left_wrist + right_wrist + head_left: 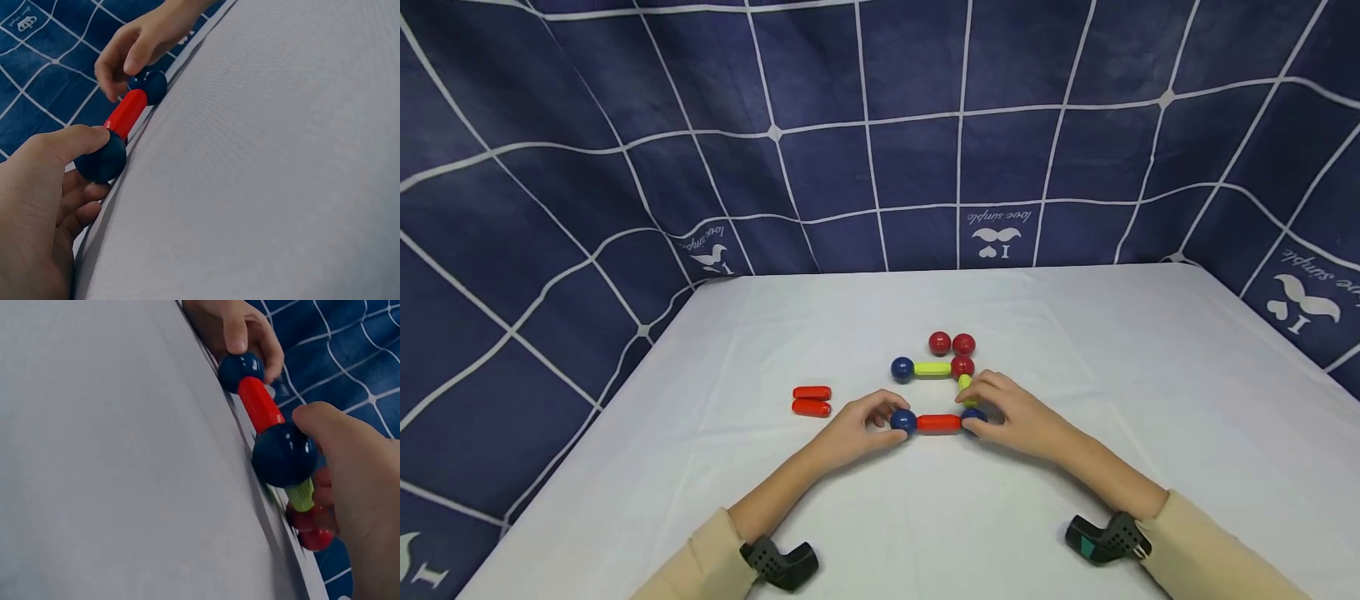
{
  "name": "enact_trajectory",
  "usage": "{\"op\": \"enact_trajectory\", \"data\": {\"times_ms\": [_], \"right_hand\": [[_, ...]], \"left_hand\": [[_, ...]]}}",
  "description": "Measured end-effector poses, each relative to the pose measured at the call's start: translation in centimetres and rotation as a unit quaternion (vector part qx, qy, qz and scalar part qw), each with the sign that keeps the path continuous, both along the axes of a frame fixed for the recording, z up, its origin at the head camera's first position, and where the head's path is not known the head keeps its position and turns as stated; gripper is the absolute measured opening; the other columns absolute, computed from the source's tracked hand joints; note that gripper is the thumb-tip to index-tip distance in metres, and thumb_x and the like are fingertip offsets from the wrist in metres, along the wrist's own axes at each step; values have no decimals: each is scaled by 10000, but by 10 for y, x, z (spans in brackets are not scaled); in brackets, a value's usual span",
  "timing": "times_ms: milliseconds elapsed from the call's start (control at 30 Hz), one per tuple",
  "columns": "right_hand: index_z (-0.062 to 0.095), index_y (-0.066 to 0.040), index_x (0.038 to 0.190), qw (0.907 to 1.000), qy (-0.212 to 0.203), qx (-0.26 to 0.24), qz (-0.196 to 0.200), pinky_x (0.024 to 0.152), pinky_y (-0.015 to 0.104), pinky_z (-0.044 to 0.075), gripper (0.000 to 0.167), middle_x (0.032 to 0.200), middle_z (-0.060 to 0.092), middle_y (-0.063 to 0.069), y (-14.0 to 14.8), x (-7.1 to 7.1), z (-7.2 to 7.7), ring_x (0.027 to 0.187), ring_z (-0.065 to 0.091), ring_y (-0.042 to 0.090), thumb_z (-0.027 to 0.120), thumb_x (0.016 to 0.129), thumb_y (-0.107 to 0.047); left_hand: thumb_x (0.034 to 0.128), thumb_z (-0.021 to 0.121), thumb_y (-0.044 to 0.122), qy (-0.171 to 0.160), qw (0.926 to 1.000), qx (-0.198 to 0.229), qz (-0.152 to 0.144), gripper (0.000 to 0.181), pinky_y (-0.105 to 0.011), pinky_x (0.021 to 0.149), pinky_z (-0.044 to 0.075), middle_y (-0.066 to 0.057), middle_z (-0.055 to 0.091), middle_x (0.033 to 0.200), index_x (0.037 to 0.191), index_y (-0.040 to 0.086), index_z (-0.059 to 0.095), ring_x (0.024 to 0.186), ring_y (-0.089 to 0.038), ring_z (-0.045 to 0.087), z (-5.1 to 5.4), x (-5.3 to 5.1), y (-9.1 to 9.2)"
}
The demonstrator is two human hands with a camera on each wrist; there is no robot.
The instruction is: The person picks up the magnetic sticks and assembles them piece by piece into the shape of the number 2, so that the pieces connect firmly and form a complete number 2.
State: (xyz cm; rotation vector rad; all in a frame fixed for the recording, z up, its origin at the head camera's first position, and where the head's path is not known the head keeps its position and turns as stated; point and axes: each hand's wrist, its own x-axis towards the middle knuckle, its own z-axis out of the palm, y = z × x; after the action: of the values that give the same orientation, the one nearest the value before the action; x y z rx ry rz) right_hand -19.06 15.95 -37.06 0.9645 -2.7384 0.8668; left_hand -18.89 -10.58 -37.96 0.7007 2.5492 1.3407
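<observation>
My left hand (857, 429) pinches a glossy blue ball (903, 422) between thumb and fingers. A red rod (938, 424) joins that ball to a second blue ball (285, 455), which my right hand (1021, 421) holds with its thumb at the near side. From the second ball a yellow-green rod (301, 496) runs back to a red ball (962, 367), partly covered by the right fingers in the head view. Another yellow-green rod (932, 369) leads left from the red ball to a blue ball (902, 369). Together these pieces form three sides of a square.
Two red balls (939, 342) sit just behind the assembled pieces. Left of the left hand lie two loose red rods (811, 407), side by side. A white cloth (880, 517) covers the table, and a dark blue checked curtain (917, 167) hangs around its back and sides.
</observation>
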Motion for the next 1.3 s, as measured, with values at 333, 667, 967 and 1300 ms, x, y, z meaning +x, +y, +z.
{"op": "enact_trajectory", "data": {"times_ms": [333, 667, 967, 1300], "right_hand": [[576, -252, 1100, 9973, -676, 256, 130, 638, 186, 401, 340, 855, 517, -106, 7, -3, -7, 743, 456, 40, 631, 814, -427], [580, -217, 1065, 9940, -1083, -108, 106, 637, 200, 403, 284, 904, 538, -52, 9, -11, -9, 791, 471, 102, 649, 820, -342], [576, -210, 1051, 9936, -1119, -97, 149, 630, 204, 387, 275, 889, 532, -40, 7, -16, -11, 782, 467, 102, 651, 818, -335], [573, -213, 1055, 9923, -1208, -135, 234, 632, 206, 378, 278, 889, 526, -39, 8, -17, -12, 776, 459, 95, 652, 819, -335]], "left_hand": [[805, 681, 236, 109, 9999, -107, -31, 321, -247, 789, 432, 26, 592, 922, 1105, 219, 567, 860, -121, 519, 1, -1, 1], [825, 658, 275, 448, 9989, -162, -16, 357, -346, 897, 432, 17, 612, 1094, 1153, 175, 557, 984, -140, 549, 17, -11, -9], [860, 611, 226, 879, 9910, -570, 834, 209, -339, 835, 423, -40, 637, 970, 1028, 111, 654, 929, -176, 550, 33, -37, -75], [855, 607, 315, -158, 9906, -1263, 495, 287, -312, 842, 401, -49, 581, 1059, 1063, 125, 658, 974, -181, 498, 22, -45, -103]]}}
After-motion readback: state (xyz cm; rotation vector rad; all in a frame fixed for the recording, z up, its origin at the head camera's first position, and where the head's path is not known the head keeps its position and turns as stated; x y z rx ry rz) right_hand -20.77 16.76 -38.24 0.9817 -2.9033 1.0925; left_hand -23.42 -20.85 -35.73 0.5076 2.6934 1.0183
